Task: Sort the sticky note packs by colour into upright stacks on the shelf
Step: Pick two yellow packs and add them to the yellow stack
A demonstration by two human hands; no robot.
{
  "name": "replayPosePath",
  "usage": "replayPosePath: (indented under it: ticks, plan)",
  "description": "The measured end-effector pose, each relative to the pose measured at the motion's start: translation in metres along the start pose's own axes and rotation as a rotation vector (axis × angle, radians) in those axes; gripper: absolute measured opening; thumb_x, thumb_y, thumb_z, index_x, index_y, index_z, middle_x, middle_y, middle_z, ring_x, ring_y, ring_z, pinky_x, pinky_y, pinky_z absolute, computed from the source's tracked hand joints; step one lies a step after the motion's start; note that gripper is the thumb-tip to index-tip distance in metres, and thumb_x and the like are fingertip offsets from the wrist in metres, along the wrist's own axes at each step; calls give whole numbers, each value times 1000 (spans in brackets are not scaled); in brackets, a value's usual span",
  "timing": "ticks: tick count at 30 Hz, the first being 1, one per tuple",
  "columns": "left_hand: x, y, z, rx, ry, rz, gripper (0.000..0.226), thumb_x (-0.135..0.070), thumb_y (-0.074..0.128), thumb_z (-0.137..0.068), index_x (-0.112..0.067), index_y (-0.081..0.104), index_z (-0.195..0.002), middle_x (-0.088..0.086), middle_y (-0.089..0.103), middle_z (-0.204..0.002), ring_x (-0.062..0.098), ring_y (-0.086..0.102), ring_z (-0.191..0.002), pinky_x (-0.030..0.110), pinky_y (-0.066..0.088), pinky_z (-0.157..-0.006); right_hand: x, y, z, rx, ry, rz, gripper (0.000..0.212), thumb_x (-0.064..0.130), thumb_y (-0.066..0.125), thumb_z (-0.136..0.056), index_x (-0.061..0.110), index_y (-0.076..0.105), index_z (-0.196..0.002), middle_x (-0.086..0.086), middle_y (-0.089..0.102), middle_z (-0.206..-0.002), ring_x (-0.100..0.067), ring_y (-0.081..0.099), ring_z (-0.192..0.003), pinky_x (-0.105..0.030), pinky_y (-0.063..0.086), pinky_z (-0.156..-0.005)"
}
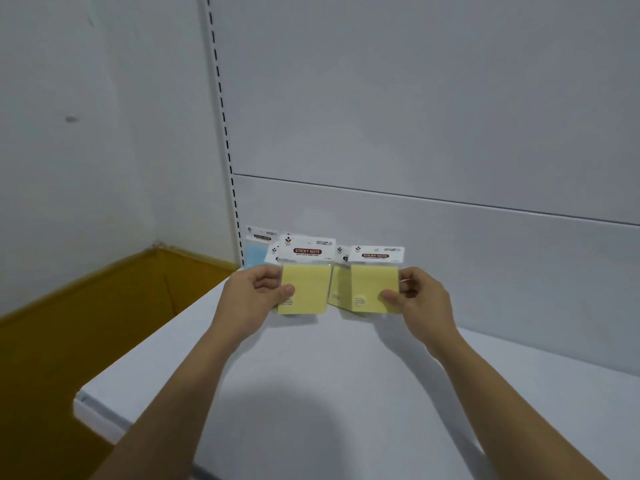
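Hands [258, 289], yellow "STICKY NOTE" pks [304, 287]

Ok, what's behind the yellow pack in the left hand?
Behind the left hand's yellow sticky note pack a blue pack stands against the shelf's back panel, and another pack's white header peeks out. That pack's colour is covered.

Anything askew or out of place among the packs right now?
Nothing damaged. The yellow pack in the right hand sits slightly turned beside the yellow pack in the left hand. A blue pack stands upright behind them at the far left.
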State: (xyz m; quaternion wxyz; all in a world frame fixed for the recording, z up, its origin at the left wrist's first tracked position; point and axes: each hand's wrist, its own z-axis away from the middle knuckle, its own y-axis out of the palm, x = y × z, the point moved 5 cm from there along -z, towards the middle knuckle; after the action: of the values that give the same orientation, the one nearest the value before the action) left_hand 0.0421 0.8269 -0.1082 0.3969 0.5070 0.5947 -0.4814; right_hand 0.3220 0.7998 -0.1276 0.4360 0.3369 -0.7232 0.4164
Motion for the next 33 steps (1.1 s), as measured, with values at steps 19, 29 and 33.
replayPosePath:
  ticks: [19,29,33]
  plan:
    - [44,4,-68,237,23,179,23,-1,75,-76,-12,69,-95,13,72,-89,13,69,-74,22,58,-69,-22,71,0,-342,178,145,28,11,77,-68,24,58,-83,5,66,-80,-15,64,-77,-37,55,-75]
    - [48,-8,-64,142,22,203,27,-8,73,-79,-10,67,-105,3,72,-92,15,70,-84,19,58,-71,-20,71,4,-344,161,257,37,18,80,-72,18,52,-96,6,61,-84,-8,59,-74,-23,43,-65]
    - [49,-5,-61,159,15,210,27,-7,74,-79,-10,67,-105,3,72,-91,14,70,-81,19,58,-70,-20,76,2,-335,152,299,36,22,80,-73,20,51,-95,5,61,-86,-12,59,-77,-26,44,-66]
